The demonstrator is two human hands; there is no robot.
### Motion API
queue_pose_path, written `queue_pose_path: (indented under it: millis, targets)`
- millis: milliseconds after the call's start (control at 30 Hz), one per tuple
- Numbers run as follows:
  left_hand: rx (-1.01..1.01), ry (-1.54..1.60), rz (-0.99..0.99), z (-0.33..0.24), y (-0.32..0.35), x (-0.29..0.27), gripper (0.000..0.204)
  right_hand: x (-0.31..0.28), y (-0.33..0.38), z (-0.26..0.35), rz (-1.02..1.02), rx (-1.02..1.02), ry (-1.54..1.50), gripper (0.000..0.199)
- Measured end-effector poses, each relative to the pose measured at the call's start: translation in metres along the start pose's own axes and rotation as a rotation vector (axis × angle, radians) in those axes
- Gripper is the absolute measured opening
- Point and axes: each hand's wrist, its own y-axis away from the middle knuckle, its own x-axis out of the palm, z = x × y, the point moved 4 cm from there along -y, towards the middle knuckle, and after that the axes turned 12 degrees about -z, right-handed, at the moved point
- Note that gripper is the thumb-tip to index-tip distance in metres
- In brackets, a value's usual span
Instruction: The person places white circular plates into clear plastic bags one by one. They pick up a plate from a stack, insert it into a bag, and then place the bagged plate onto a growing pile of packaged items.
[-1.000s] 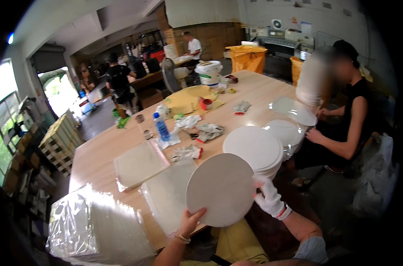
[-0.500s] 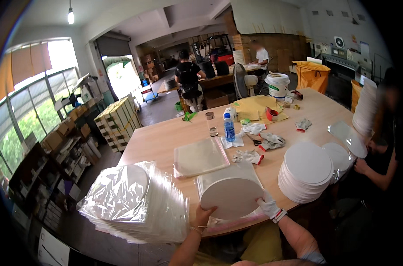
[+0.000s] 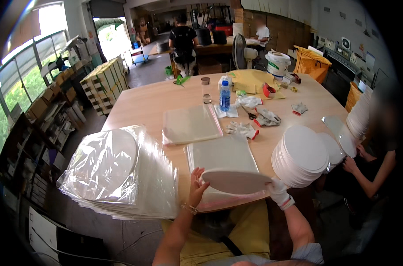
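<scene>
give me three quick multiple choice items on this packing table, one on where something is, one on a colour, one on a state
1. Where is the stack of bagged discs?
A. at the person's left, on the table edge
B. beside the blue-labelled water bottle
C. on the floor

2. What colour is the round disc held in both hands?
A. black
B. white
C. yellow

3. How is the right hand dressed?
A. bare
B. in a white glove
C. wrapped in plastic film

Answers: 1 A, the bagged pile sits left of the left hand at the wooden table corner. 2 B, its face is plain white. 3 B, a white glove with a striped cuff covers it, while the left hand is bare.
</scene>
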Motion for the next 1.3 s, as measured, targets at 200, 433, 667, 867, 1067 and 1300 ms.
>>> queue_pose_path:
  millis: [200,433,667,867,1067,1300]
  targets:
    - [0.448,-1.480,0.592,0.038,0.027,0.041,0.055,-0.069,0.102,-0.020,-0.152,0.739,-0.736,0.040]
    - [0.607,-1.653,0.557,0.051,-0.001,0.060,0.017,-0.063,0.146,0.026,0.157,1.078,-0.959,0.032]
    - [0.658,-1.662,0.565,0.074,-0.016,0.055,0.015,-0.038,0.140,0.029,0.248,1.141,-1.041,0.030]
    - [0.881,-1.336,0.317,0.026,-0.018,0.040,0.016,-0.008,0.124,0.034,0.090,1.264,-0.969,0.026]
    - [-0.149,-1.087,-0.090,0.007,-0.016,-0.001,0.024,0.026,0.109,0.053,-0.229,1.356,-1.143,0.019]
    - [-0.187,0.032,-0.156,0.056,0.027,0.022,0.034,0.059,0.086,0.068,-0.349,1.358,-1.215,0.016]
